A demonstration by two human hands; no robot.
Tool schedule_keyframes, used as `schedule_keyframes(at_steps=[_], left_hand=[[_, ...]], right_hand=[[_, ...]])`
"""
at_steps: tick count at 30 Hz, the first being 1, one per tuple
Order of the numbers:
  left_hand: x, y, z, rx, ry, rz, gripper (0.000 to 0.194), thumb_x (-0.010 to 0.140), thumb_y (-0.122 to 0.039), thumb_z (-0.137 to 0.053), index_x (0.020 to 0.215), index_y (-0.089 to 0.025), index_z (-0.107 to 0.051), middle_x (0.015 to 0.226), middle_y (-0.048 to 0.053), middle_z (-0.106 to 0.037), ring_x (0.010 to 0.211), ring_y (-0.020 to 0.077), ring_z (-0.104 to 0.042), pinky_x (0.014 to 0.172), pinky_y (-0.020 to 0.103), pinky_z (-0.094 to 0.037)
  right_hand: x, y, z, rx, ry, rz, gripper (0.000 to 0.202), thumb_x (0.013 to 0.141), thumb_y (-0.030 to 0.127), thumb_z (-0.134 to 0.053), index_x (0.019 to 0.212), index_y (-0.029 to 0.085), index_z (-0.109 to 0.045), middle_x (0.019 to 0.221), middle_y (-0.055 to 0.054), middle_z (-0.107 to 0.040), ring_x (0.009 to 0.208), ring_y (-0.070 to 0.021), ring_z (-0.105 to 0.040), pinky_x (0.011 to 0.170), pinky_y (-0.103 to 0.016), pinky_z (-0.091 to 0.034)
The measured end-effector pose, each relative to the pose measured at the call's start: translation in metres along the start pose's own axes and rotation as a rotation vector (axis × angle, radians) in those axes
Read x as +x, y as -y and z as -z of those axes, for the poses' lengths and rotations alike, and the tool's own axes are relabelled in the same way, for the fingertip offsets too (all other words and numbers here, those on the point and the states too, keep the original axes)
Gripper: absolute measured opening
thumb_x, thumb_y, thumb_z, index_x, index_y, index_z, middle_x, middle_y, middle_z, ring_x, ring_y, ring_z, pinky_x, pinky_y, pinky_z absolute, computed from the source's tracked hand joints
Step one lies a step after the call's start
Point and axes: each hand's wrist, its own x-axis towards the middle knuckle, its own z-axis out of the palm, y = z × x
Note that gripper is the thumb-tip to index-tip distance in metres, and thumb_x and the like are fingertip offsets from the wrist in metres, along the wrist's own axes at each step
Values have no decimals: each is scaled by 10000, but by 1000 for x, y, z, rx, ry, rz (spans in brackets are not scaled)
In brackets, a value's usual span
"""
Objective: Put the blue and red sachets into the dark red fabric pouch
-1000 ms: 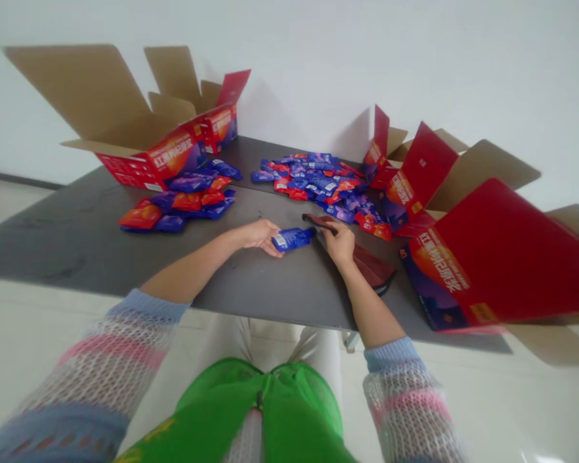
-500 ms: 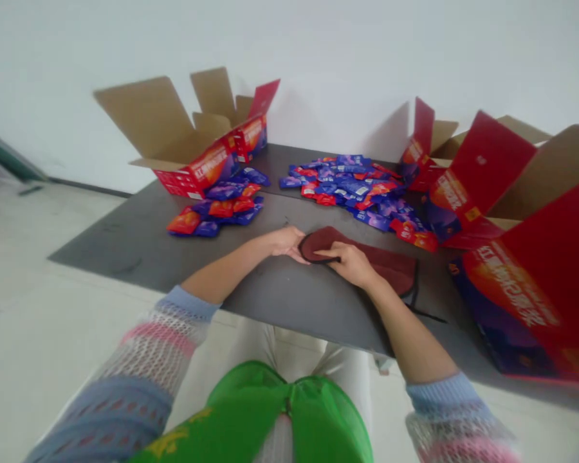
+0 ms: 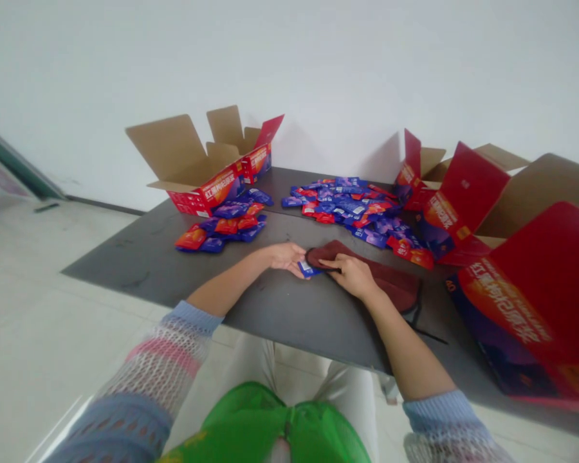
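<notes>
My left hand [image 3: 288,258] is closed on the left end of a small blue sachet [image 3: 310,267] with a white label. The sachet's right part goes out of sight at the rounded end of a brown cloth pouch [image 3: 390,276]; I cannot tell whether it is inside or under it. Black edging runs along the pouch, which lies on the table, and black cords [image 3: 429,334] trail from its right end. My right hand [image 3: 352,274] grips the pouch near its left end, index finger stretched over the brown fabric.
On the grey table [image 3: 139,257], a small heap of blue and red sachets [image 3: 222,225] lies left and a larger heap of sachets [image 3: 352,206] at the back. Open red boxes stand left [image 3: 207,193] and right [image 3: 506,308]. A white wall [image 3: 318,77] rises behind.
The blue sachet now shows between my left hand and the pouch, where it was not visible before. My hands stay close together. The whole view has shifted, with the table lower in the picture.
</notes>
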Motion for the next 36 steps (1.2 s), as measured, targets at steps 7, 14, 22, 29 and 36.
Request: schedule_keyframes(at_steps=[7, 14, 22, 29, 36], left_hand=[[-24, -10, 1, 79, -7, 51, 169, 815, -111, -694, 963, -30, -686, 815, 179, -755, 748, 259, -756, 755, 383, -603], [-89, -35, 17, 73, -533, -268, 105, 848, -108, -628, 912, -60, -697, 771, 105, -735, 762, 198, -717, 823, 402, -600], [-131, -60, 40, 1128, -1487, -118, 376, 965, -176, -389, 1208, -59, -651, 1148, 222, -684, 1093, 345, -621, 911, 494, -469], [-118, -57, 81, 1537, -1415, -152, 542, 1007, -196, -166, 1337, 18, -539, 1284, 276, -609, 1150, 329, -549, 1028, 482, -284], [-103, -37, 88, 1514, -1378, 87, 316, 888, -95, -403, 920, -45, -713, 714, 157, -679, 936, 336, -621, 987, 574, -242]], right_hand=[[-6, -44, 2, -80, -106, -451, 346, 939, 431, -529, 1235, 383, -702, 1155, -66, -711, 1045, -276, -679, 818, -365, -523], [-5, -43, 0, -79, -144, -517, 357, 931, 407, -521, 1231, 358, -707, 1157, -77, -720, 1031, -263, -692, 850, -370, -539], [-2, -40, 3, -81, -160, -549, 369, 925, 410, -519, 1229, 327, -711, 1123, -96, -728, 998, -276, -703, 832, -383, -549], [-3, -37, 3, -72, -158, -592, 366, 930, 397, -519, 1234, 320, -707, 1126, -97, -721, 989, -253, -702, 836, -361, -545], [-2, -38, 0, -79, -182, -600, 353, 929, 384, -515, 1213, 317, -715, 1099, -95, -716, 976, -251, -702, 816, -350, -546]])
